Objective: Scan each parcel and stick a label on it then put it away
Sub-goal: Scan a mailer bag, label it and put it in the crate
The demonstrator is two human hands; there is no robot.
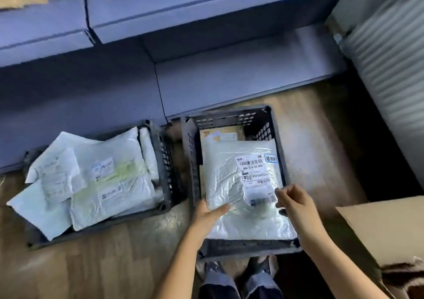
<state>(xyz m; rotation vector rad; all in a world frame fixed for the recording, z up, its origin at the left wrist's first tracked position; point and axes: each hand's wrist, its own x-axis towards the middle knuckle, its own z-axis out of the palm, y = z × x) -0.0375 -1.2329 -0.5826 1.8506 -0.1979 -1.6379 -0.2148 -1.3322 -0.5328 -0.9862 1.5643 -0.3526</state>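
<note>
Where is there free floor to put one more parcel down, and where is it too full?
Bare wood floor lies in front of the left crate, and more between the right crate and the cardboard box. The left crate is piled over its rim; the gap between crates is narrow.

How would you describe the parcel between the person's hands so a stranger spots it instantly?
Find the two dark crates on the wooden floor before the blue-grey sofa; take the right crate. On top lies a glossy white mailer parcel. Unlike the left crate's parcels, its label carries a blue-bordered sticker in the corner.
</note>
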